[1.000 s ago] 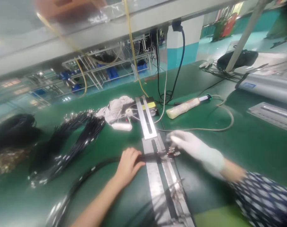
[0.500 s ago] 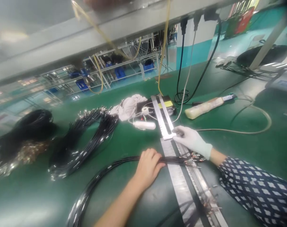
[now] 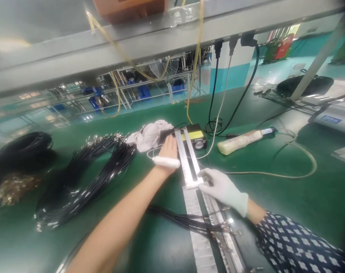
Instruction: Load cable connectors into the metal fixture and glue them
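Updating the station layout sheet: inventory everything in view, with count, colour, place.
green table: 1, green, under the work
cable bundles: at least 3, black, two left, one across the metal rail
metal rail: 1, silver, lower centre
slotted plate: 1, silver, above the rail in the image
cloth: 1, whitish, left of the plate
box: 1, black and yellow, by the plate's far end
rounded bar: 1, white, at the left wrist
long tool: 1, pale yellow, right of the box
plugs: 3, dark, under the shelf edge
machine: 1, grey, far right
background: blurred, uncounted
left hand: 1, bare, beside the plate
right hand: 1, white-gloved, at the plate's near end
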A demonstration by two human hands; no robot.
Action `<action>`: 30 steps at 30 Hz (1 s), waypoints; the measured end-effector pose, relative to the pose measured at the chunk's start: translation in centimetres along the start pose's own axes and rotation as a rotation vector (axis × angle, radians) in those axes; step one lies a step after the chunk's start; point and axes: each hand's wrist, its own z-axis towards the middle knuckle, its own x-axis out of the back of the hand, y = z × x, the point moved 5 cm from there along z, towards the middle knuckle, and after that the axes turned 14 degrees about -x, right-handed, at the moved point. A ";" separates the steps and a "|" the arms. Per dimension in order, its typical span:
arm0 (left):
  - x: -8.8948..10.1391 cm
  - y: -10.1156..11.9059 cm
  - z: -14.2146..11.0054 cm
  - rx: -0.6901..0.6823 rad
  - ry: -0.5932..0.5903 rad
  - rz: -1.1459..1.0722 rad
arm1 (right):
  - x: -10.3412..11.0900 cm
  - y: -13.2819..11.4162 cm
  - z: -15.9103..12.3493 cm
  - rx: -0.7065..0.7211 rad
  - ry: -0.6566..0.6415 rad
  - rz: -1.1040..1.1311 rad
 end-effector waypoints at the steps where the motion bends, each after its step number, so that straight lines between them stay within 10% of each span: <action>1: -0.6 -0.7 0.5 0.002 0.001 0.008 | 0.1 0.0 0.0 0.001 -0.002 -0.001; 11: -2.5 -1.9 -0.9 0.061 0.136 0.035 | 0.5 0.2 0.4 0.006 -0.009 0.064; 17: -0.4 -0.5 -4.2 0.033 0.166 0.025 | 0.3 0.3 0.7 -0.005 -0.038 0.063; 23: 2.0 -6.9 -6.3 0.181 0.216 0.082 | 0.2 0.6 1.0 -0.020 -0.068 0.064; 30: -0.8 -10.9 -2.2 0.043 0.101 -0.042 | 0.3 0.6 1.0 -0.030 -0.085 0.051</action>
